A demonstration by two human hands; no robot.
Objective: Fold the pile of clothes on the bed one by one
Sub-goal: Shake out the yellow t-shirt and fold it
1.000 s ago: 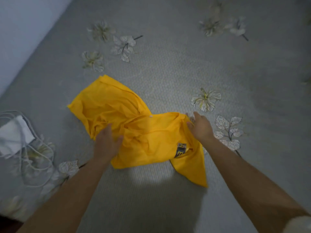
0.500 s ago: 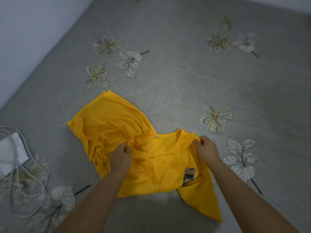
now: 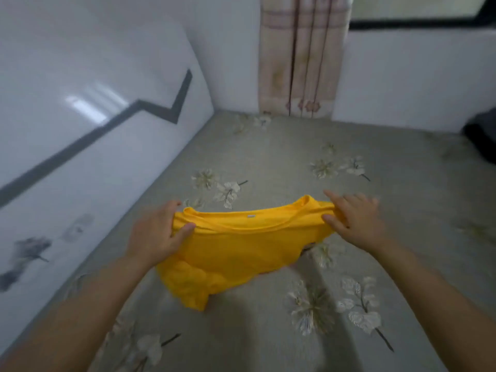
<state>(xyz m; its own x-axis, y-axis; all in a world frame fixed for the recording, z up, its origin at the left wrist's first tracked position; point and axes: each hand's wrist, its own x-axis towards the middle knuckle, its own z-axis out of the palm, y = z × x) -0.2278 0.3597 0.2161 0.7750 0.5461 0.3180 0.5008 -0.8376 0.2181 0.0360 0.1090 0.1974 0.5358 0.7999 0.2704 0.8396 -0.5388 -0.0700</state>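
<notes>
— What have you got hold of?

— A yellow shirt. I hold it up by its top edge, with the neckline stretched between my two hands and the small label at the collar facing me.

— How are your fingers set?

— My left hand grips the left end of the collar edge: the thumb is pressed on the front of the cloth and the other fingers are curled round behind it. My right hand pinches the right end between thumb and the fingers below, while my forefinger and the rest stretch out forward over the cloth. That hand is a bit blurred.

— And where does the shirt hang?

— In front of me, above the bed. Its lower part droops in loose folds toward the grey bedcover with the pale flower pattern; whether the bottom touches the cover I cannot tell.

— What else is around?

— A glossy white wall panel with a dark zigzag stripe runs along the left of the bed. A pale curtain hangs at the far end, and something dark lies at the right edge.
</notes>
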